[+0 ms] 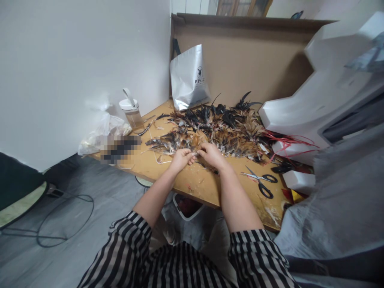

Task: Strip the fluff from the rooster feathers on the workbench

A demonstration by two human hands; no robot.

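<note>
Both hands meet over the near side of the wooden table, fingertips pinched close together. My left hand (pixel 181 159) is closed, with its thumb and fingers on the base of a small feather. Beside it, my right hand (pixel 211 155) is also closed and pinches at the same spot; the fingers partly hide the feather. Just beyond the hands lies a row of brown and golden feathers (pixel 168 143), with a darker heap of black and brown feathers (pixel 222 116) behind. Black-handled scissors (pixel 260 179) rest with blades apart, right of my right forearm.
A silver bag (pixel 188 80) stands against the cardboard panel (pixel 249 56). At left are a lidded drink cup (pixel 132 114) and a plastic bag (pixel 102 130). Red ties (pixel 292 142) and white foam (pixel 288 112) lie at right. Below the table edge is a bin (pixel 187 208).
</note>
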